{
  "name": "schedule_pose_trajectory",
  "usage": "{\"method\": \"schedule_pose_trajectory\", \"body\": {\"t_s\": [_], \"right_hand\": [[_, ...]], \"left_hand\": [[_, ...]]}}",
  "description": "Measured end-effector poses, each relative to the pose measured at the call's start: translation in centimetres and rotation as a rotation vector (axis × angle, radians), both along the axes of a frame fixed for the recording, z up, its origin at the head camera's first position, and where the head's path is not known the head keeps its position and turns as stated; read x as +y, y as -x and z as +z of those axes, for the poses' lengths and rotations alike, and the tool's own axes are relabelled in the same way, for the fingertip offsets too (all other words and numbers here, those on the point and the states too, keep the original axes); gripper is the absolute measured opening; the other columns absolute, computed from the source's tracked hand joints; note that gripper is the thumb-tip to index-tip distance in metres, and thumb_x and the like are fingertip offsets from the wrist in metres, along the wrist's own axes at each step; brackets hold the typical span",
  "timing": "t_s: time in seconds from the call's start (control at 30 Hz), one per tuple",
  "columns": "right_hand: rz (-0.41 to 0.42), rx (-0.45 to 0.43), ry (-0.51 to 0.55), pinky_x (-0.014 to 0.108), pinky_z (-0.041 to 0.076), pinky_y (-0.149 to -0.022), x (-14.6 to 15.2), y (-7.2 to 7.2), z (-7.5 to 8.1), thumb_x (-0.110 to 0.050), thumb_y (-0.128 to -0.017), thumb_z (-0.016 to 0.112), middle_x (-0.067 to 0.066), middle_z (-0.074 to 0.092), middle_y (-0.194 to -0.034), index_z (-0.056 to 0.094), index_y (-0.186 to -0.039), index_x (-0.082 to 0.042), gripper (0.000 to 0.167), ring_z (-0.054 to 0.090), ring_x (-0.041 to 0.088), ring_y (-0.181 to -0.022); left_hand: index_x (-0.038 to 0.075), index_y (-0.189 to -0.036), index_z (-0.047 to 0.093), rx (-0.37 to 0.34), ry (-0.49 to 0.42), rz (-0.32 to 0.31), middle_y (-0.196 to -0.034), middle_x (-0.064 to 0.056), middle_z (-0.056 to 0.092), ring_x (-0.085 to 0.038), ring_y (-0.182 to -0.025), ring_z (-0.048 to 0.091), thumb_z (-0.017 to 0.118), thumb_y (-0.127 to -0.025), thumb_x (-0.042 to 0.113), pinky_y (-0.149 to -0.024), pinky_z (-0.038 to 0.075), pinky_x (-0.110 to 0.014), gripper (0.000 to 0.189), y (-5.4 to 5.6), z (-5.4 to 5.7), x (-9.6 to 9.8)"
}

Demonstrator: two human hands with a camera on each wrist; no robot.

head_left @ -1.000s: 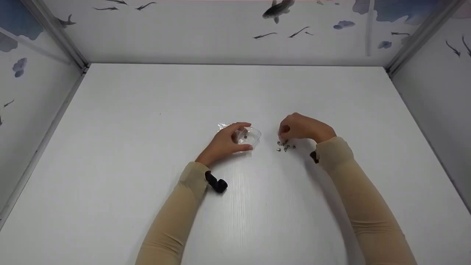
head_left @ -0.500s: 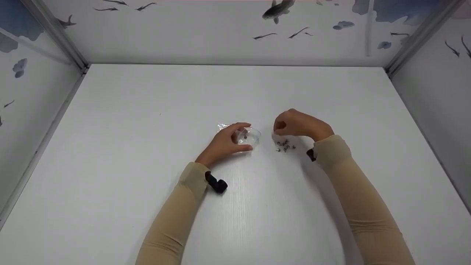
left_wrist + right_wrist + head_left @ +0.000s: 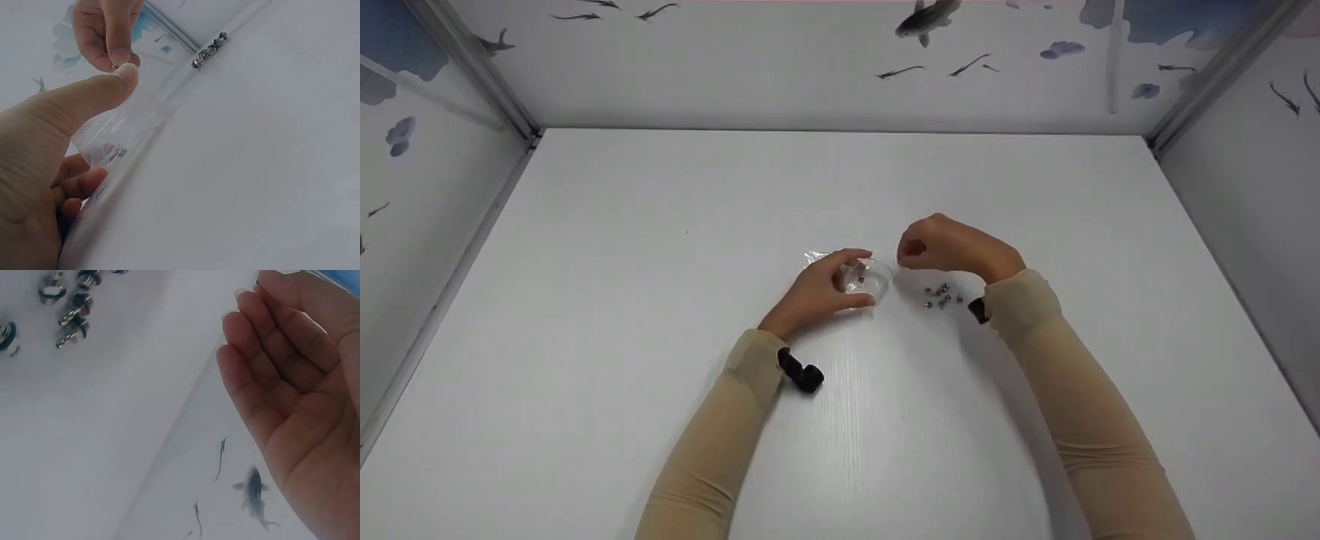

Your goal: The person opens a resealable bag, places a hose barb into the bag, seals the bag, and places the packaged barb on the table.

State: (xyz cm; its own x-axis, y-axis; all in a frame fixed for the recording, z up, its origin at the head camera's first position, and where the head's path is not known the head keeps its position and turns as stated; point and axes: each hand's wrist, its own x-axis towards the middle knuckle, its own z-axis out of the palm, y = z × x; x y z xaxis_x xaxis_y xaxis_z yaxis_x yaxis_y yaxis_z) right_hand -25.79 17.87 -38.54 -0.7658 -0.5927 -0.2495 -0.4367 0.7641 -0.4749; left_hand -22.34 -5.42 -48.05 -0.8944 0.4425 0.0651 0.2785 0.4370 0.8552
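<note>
My left hand (image 3: 817, 294) grips a clear plastic bag (image 3: 132, 119) and spreads its mouth between thumb and fingers. A small metal piece (image 3: 861, 280) lies inside the bag. Close to the bag's right side, my right hand (image 3: 956, 246) pinches a tiny metal piece (image 3: 115, 68) between thumb and index finger; mostly hidden, it shows only as a speck in the right wrist view. Several small silver screws (image 3: 943, 298) with nut-like collars lie loose on the table, below the right hand. In the right wrist view the loose screws (image 3: 76, 318) appear at upper left.
The white tabletop (image 3: 660, 420) extends around both hands. White panels (image 3: 780, 67) printed with fish and blue shapes enclose its back and sides. A black wrist camera (image 3: 802, 373) sits at the left cuff, another black one (image 3: 979, 310) at the right.
My right hand has lifted from the loose screws and moved left towards the bag, pinching its small piece. The left hand and bag have stayed in place.
</note>
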Motion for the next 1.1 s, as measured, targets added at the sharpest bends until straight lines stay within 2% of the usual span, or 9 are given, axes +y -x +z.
{"method": "schedule_pose_trajectory", "body": {"t_s": [0.2, 0.4, 0.9, 1.1], "right_hand": [[0.042, 0.016, 0.02, 0.035, 0.053, -0.082, -1.0, 0.0, 0.1, -0.015, -0.091, 0.064, 0.005, 0.069, -0.099, 0.072, -0.101, -0.008, 0.014, 0.061, 0.019, -0.087], [0.076, 0.017, 0.023, 0.035, 0.053, -0.082, -1.9, 0.0, 0.1, -0.016, -0.091, 0.065, 0.005, 0.069, -0.098, 0.073, -0.1, -0.008, 0.014, 0.062, 0.019, -0.087], [0.101, 0.028, 0.046, 0.036, 0.052, -0.085, -2.0, -0.3, 0.0, -0.014, -0.091, 0.066, 0.006, 0.07, -0.1, 0.073, -0.103, -0.005, 0.016, 0.063, 0.019, -0.091], [0.059, -0.001, 0.023, 0.035, 0.053, -0.083, -1.5, -0.3, -0.2, -0.015, -0.09, 0.067, 0.005, 0.07, -0.101, 0.073, -0.104, -0.007, 0.017, 0.063, 0.018, -0.09]], "left_hand": [[0.026, -0.136, 0.053, -0.001, 0.006, 0.003, -0.116, 0.002, 0.059, -0.013, -0.09, 0.048, 0.082, -0.073, 0.041, -0.08, 0.04, -0.029, 0.071, 0.0, 0.0, -0.1], [0.026, -0.136, 0.053, -0.022, -0.017, 0.003, -0.115, 0.003, 0.059, -0.014, -0.09, 0.048, 0.082, -0.074, 0.039, -0.08, 0.04, -0.03, 0.07, 0.0, 0.0, -0.1], [0.03, -0.136, 0.052, -0.042, -0.001, 0.002, -0.119, 0.006, 0.058, -0.012, -0.093, 0.048, 0.082, -0.074, 0.04, -0.081, 0.04, -0.03, 0.069, 0.1, 0.2, 0.0], [0.028, -0.136, 0.052, -0.028, 0.021, 0.004, -0.118, 0.005, 0.059, -0.013, -0.091, 0.048, 0.081, -0.076, 0.038, -0.081, 0.041, -0.031, 0.068, -0.1, 0.2, 0.0]]}}
